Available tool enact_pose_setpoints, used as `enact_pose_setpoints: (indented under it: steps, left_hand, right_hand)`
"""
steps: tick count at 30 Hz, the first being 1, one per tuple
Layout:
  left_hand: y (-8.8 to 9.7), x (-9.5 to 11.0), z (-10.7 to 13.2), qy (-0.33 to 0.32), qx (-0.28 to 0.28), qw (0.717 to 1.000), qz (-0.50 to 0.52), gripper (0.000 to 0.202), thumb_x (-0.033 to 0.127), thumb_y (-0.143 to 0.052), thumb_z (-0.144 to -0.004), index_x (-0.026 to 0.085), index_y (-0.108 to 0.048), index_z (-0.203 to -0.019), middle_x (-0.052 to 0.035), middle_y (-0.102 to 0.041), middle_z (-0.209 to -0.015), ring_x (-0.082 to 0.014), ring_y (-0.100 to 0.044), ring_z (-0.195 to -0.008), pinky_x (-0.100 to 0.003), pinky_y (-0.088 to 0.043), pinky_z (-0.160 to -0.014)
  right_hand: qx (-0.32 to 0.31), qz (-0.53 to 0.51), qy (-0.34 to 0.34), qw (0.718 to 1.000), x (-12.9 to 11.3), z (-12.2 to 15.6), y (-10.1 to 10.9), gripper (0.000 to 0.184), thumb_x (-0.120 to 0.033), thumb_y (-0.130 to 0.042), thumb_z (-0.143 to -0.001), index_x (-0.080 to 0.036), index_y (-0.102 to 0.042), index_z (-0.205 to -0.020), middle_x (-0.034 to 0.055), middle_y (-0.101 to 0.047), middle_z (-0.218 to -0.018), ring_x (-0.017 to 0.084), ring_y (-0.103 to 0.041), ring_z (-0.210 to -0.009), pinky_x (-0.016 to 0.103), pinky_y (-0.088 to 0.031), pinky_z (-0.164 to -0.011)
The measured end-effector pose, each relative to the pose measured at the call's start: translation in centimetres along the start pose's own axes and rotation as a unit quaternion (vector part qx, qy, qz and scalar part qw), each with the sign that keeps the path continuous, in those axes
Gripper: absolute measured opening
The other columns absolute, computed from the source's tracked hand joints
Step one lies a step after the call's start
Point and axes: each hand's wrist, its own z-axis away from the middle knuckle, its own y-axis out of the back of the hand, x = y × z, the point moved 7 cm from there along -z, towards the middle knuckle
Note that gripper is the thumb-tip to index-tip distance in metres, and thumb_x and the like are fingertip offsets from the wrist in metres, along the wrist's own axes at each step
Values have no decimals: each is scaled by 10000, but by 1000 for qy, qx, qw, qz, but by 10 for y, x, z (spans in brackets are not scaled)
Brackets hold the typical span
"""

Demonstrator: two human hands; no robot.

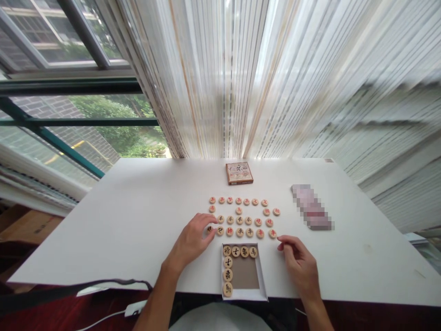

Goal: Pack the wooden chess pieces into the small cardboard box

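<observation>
The fingers of the left hand [193, 236] are spread, with a gap between thumb and index finger, at the left ends of the two lower rows of xiangqi pieces [229, 231]. A black piece [209, 229] lies between these fingertips; contact cannot be determined. The fingers of the right hand [299, 264] are curled, the index fingertip just beside the rightmost red chariot [273, 233]; whether they are fully closed cannot be determined.

The pieces lie flat in four rows on the white surface [113, 243]. The farthest row consists of seven red soldiers [239, 201]. Between the hands, at the near edge, an open tray [245, 273] contains seven black pieces [244, 251]: four along its far wall, three more down its left wall. A printed box cover [239, 173] lies beyond the rows.
</observation>
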Motion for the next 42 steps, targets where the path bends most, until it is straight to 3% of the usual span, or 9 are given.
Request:
enact_pose_setpoints:
  steps: [6,13,19,27,35,42]
  left_hand:
    - [-7,25,-12,-20,-19,999,42,204,180,-635,-958,253,-659,-1147,-18,-713,-1081,-186,-650,-1026,-343,-521,-946]
    - [-34,49,-40,-63,-109,991,-33,121,204,-733,-896,237,-707,-1009,-6,-737,-985,-201,-649,-965,-327,-510,-894]
    - [-41,51,-47,-60,-123,990,-40,107,229,-731,-898,247,-710,-1001,-2,-735,-991,-199,-648,-958,-322,-511,-879]
    - [-12,28,-48,-7,-65,997,-33,136,285,-696,-922,236,-704,-1049,-7,-720,-985,-185,-673,-898,-306,-528,-833]
    - [-47,53,-50,-87,-139,984,-66,47,245,-759,-867,246,-727,-902,3,-743,-882,-202,-648,-892,-325,-501,-864]
    - [-49,52,-49,-78,-137,985,-76,93,211,-738,-868,232,-703,-951,5,-719,-824,-207,-638,-860,-309,-484,-780]
  right_hand:
    - [1,2,2,1000,-1,-1,0,217,-368,-552,-935,-208,-693,-978,25,-694,-795,191,-675,-730,280,-540,-701]
    - [-2,-13,6,1000,-3,0,0,209,-356,-551,-941,-207,-690,-985,26,-691,-798,191,-676,-741,276,-544,-701]
    - [-1,-26,5,1000,-2,0,0,189,-326,-545,-944,-209,-687,-984,24,-690,-806,188,-676,-747,278,-545,-718]
    - [-11,-26,15,1000,-2,2,-1,184,-316,-541,-952,-209,-684,-995,24,-691,-814,190,-673,-751,288,-544,-731]
    - [-13,-22,14,1000,-7,1,0,189,-321,-549,-945,-208,-693,-991,32,-705,-825,202,-683,-752,302,-552,-731]
    - [-13,-22,15,1000,-8,2,0,177,-300,-551,-941,-215,-698,-990,22,-708,-837,191,-682,-766,286,-547,-743]
